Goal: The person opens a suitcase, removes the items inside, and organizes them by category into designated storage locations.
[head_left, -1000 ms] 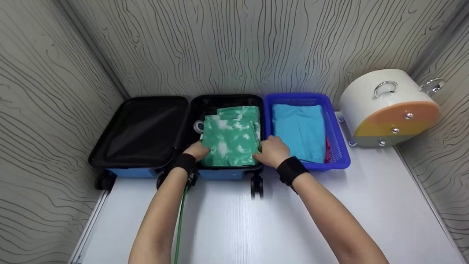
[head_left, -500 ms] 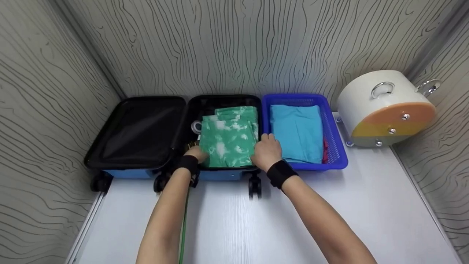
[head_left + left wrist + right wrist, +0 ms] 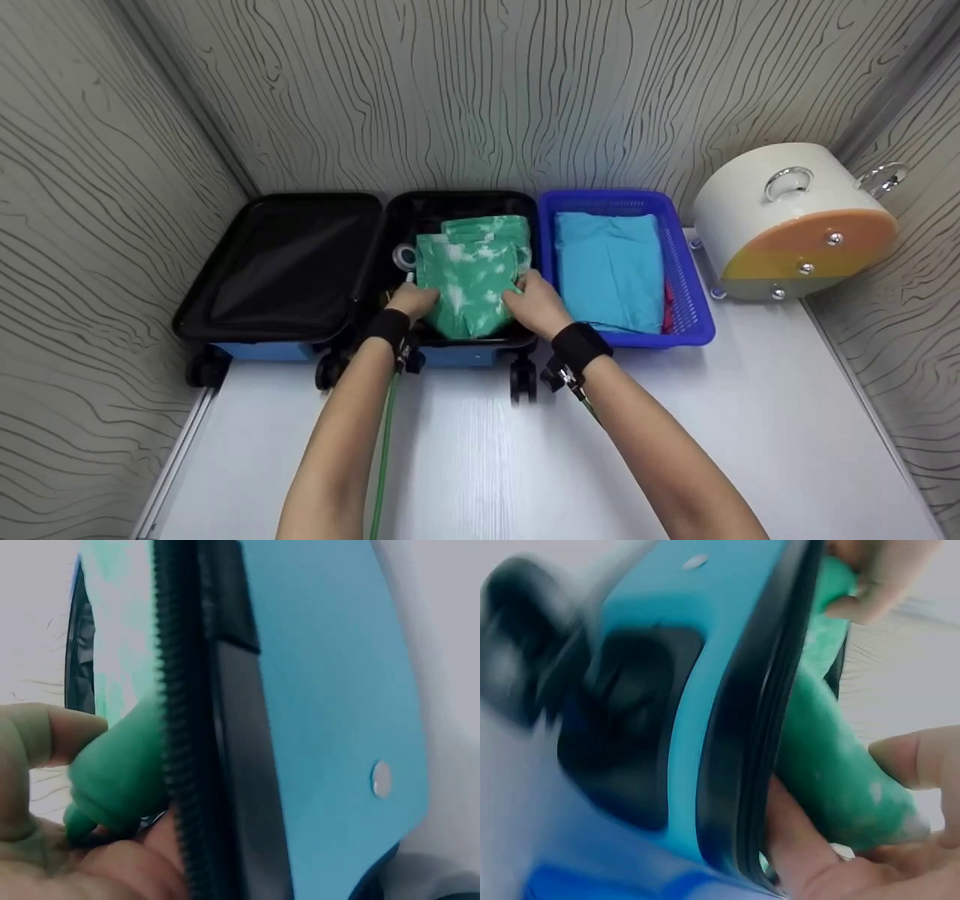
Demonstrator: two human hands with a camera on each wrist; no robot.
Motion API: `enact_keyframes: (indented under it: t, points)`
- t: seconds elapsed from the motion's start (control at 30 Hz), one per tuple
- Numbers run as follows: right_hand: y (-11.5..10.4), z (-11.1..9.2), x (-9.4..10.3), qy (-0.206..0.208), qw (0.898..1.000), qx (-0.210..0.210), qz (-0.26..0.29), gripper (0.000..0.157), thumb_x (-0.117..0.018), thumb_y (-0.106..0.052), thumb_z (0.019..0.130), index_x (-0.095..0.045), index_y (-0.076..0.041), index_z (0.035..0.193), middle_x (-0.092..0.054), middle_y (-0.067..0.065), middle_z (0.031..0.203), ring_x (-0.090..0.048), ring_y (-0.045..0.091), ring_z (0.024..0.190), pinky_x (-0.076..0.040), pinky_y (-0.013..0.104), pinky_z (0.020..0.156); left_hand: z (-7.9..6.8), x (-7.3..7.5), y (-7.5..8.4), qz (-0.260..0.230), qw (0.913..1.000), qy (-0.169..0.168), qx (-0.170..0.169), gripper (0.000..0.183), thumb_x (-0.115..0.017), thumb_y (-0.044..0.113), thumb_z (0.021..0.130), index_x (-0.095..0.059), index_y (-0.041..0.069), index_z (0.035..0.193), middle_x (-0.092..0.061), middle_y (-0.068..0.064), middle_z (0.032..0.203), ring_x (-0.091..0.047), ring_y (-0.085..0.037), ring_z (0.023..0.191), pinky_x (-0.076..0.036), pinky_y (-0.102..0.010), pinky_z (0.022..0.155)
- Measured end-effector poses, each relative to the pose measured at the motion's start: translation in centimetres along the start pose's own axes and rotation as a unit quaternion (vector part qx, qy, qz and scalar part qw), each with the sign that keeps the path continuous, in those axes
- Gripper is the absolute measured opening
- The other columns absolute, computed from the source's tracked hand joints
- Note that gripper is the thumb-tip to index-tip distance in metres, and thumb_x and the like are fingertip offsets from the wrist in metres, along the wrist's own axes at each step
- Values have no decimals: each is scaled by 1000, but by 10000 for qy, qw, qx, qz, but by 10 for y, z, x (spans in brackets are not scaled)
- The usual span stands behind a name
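Observation:
A folded green-and-white tie-dye cloth (image 3: 471, 281) lies in the right half of an opened suitcase (image 3: 450, 201). Its left edge is pinched by my left hand (image 3: 414, 300), thumb above and fingers beneath, as the left wrist view shows. My right hand (image 3: 536, 304) grips the opposite edge the same way; in the right wrist view the cloth (image 3: 840, 772) bends upward between thumb and fingers. Between the hands the near edge bulges and sags. Another fold of similar green cloth (image 3: 491, 225) shows behind it. A round grey-and-white item (image 3: 404, 257) sits left of the cloth.
The suitcase's other half, with a black lining (image 3: 292, 262), lies to the left. Right of the suitcase stands a blue plastic basket (image 3: 694, 300) holding folded light-blue cloth (image 3: 609, 270) and something red. A cream drum-shaped case (image 3: 795, 225) stands at far right, against patterned walls.
The right hand has moved from the suitcase's right rim inward onto the cloth's edge. The left hand has shifted slightly right and up. The cloth's sides are now lifted and drawn together.

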State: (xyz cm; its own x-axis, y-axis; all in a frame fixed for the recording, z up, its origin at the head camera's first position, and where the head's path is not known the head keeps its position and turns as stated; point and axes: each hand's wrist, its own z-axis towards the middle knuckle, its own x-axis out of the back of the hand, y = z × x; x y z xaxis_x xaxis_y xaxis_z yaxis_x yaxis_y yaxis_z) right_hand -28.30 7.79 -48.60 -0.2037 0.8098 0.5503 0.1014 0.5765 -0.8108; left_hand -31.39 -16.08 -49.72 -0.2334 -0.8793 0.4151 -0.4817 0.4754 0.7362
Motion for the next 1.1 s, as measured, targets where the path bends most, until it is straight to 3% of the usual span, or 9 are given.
enact_keyframes:
  t: [0.17, 0.3, 0.4, 0.5, 0.6, 0.7, 0.8, 0.93, 1.1]
  points:
    - [-4, -2, -2, 128, 9977, -108, 654, 28, -57, -16, 99, -47, -1, 120, -54, 18, 118, -44, 21, 74, -37, 35, 69, -6, 4, 0, -85, 9999, -62, -111, 68, -46, 17, 104, -15, -3, 161, -45, -20, 137, -47, -23, 91, -42, -35, 78]
    - [-3, -4, -1, 5, 9899, -328, 1379, 41, -57, -9, 97, -45, 3, 134, -45, 23, 142, -45, 26, 90, -36, 37, 77, -11, 9, 1, -282, 9989, -161, -350, 68, -42, 13, 105, -9, -1, 163, -23, -21, 164, -47, -29, 111, -41, -36, 85]
    - [-1, -3, 1, -360, 9701, -580, 2328, 62, -58, -2, 94, -34, 5, 150, -33, 23, 156, -46, 29, 109, -39, 37, 88, -14, 10, 3, -308, 9981, -62, -533, 64, -41, 10, 105, -15, -2, 162, -29, -20, 161, -48, -29, 115, -41, -35, 86]
    - [1, -1, 5, -754, 9412, -855, 3181, 79, -56, 6, 91, -19, 3, 160, -21, 20, 164, -44, 30, 122, -39, 38, 97, -17, 9, 5, -292, 9970, 135, -699, 50, -41, 7, 104, -38, -5, 152, -51, -20, 130, -50, -25, 94, -41, -33, 79]
    - [3, 0, 6, -910, 9250, -1034, 3541, 86, -53, 12, 90, -12, -2, 164, -18, 17, 166, -48, 26, 118, -41, 35, 93, -20, 7, 8, -242, 9951, 336, -893, 44, -42, 5, 102, -46, -5, 145, -53, -19, 121, -46, -24, 87, -39, -33, 76]
    - [3, 0, 6, -808, 9379, -986, 3226, 85, -48, 13, 88, -16, -7, 164, -20, 15, 166, -49, 17, 81, -38, 30, 69, -24, 4, 12, -81, 9929, 452, -1101, 52, -41, 5, 102, -39, -5, 152, -46, -23, 148, -52, -29, 116, -41, -36, 94]
    - [0, -2, 3, -627, 9587, -722, 2680, 81, -45, 13, 87, -23, -7, 163, -23, 15, 166, -33, 16, 65, -26, 31, 59, -27, 0, 16, 92, 9904, 538, -1266, 56, -41, 6, 103, -31, -4, 157, -32, -20, 162, -35, -34, 145, -28, -41, 116]
    - [-6, -5, -2, -421, 9706, -325, 2347, 78, -38, 16, 86, -27, -3, 161, -27, 16, 165, -51, 22, 100, -32, 31, 62, -30, -1, 20, 293, 9864, 744, -1440, 54, -40, 8, 105, -34, -5, 156, -35, -20, 161, -32, -35, 148, -27, -45, 120]
    - [-13, -9, -5, -153, 9745, 28, 2239, 78, -34, 19, 86, -29, -3, 160, -27, 15, 165, -40, 31, 133, -36, 31, 66, -38, 2, 26, 310, 9827, 879, -1602, 53, -39, 10, 105, -35, -3, 156, -35, -19, 161, -35, -33, 146, -34, -42, 116]
